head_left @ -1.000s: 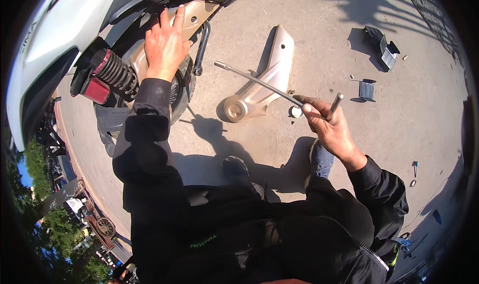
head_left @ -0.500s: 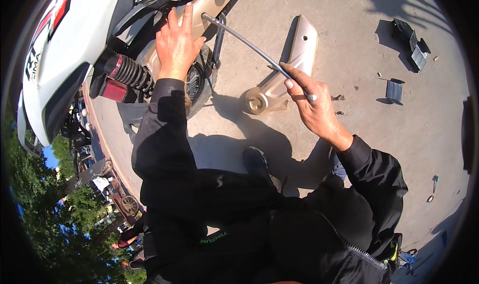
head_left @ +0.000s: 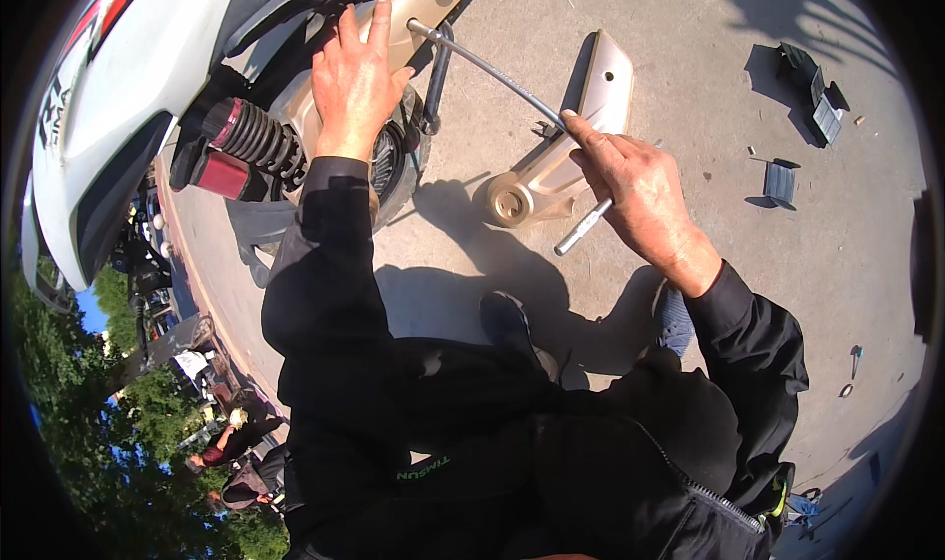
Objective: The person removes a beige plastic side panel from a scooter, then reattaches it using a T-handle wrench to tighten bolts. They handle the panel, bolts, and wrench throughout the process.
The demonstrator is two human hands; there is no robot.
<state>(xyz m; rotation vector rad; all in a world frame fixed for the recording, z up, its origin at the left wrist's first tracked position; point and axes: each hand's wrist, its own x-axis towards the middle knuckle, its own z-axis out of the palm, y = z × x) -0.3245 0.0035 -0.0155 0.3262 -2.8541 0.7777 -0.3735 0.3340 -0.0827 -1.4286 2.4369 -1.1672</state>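
Right hand (head_left: 635, 188) curled round crossbar (head_left: 583, 227) of steel T-wrench (head_left: 492, 69), tip at bronze cover (head_left: 425, 7) on motorbike (head_left: 138, 68); left hand (head_left: 356, 93) spread flat on cover, gripping nothing; wrench probably rigid, fairly heavy, slick, best held at crossbar; cover likely light, scratchable

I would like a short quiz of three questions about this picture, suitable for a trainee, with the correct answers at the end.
1. Multiple choice: what does the right hand hold?
A) a hammer
B) a T-handle wrench
C) a paintbrush

2. True or false: the left hand also grips the T-handle wrench.

3. Fill in the gap: a loose gold-toned cover lies on the ____.

Key:
1. B
2. False; it rests with spread fingers on the fitted cover of the motorcycle.
3. concrete ground
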